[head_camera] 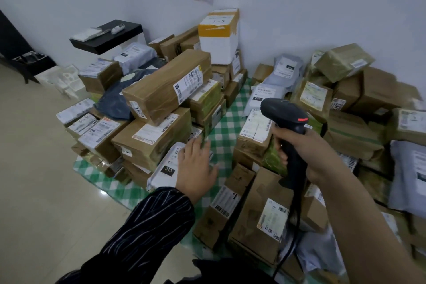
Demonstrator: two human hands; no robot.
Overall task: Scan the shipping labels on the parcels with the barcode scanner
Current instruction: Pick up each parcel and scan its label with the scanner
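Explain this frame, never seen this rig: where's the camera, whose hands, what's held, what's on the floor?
No robot here: one wide-angle camera worn on a person's head looks down at their two bare hands. The right hand grips the handle of a black barcode scanner, its cable hanging down. The left hand, fingers spread and holding nothing, is above a white mailer marked 010; whether it touches it I cannot tell. Brown cardboard parcels and grey mailers with shipping labels are piled on a green checked cloth on the floor, against a white wall.
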